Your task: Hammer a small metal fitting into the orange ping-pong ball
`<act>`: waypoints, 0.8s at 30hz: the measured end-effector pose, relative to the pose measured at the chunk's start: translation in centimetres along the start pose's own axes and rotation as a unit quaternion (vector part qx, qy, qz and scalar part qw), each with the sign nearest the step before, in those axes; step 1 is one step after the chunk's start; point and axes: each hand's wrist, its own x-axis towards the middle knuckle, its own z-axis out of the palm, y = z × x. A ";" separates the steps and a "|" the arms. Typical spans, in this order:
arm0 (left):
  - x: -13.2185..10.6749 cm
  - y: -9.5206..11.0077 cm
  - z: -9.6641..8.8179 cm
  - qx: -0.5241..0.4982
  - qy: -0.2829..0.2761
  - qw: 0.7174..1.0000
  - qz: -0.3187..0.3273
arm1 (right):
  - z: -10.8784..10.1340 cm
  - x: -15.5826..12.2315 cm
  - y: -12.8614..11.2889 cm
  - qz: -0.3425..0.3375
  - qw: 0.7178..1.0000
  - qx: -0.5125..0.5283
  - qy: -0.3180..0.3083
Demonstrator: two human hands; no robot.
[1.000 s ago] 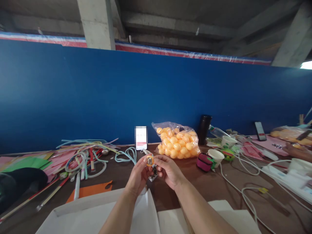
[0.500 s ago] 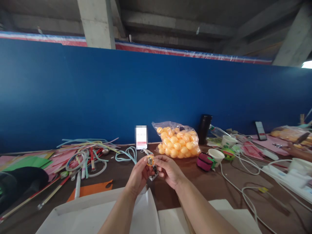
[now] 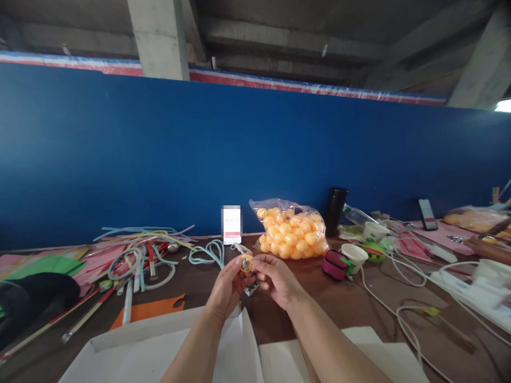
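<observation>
My left hand [image 3: 227,287] and my right hand [image 3: 277,281] meet over the brown table [image 3: 351,308], fingers pinched together round a small orange ball [image 3: 246,262] with a hole showing something dark and metallic inside. A small dark-and-white piece [image 3: 252,288] sits just below the ball between my hands; I cannot make out what it is. Behind them lies a clear bag of orange balls [image 3: 291,234].
Coloured strips and tubes [image 3: 139,255] pile at the left, with an orange sheet [image 3: 147,311] and white paper sheets [image 3: 239,351] in front. A magenta pouch [image 3: 335,265], paper cups [image 3: 354,255], a black tumbler [image 3: 335,210] and white cables [image 3: 403,314] lie right. Another person's hand [image 3: 485,247] is far right.
My hands and the ball have barely moved, only small finger shifts. The other person's hand at the far right has moved a little.
</observation>
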 end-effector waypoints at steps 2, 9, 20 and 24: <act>0.0 0.0 -0.1 -0.001 -0.003 1.000 0.000 | 0.0 0.0 0.0 0.000 1.000 0.001 -0.002; 0.1 -0.1 -0.1 -0.004 0.001 1.000 -0.003 | -0.2 0.1 0.1 0.002 1.000 0.004 -0.007; 0.0 0.0 0.0 0.001 -0.004 1.000 -0.003 | -0.1 0.0 0.0 -0.002 1.000 0.002 -0.008; 0.0 0.0 0.0 0.000 -0.008 1.000 -0.004 | -0.1 0.0 0.0 -0.001 1.000 0.002 -0.010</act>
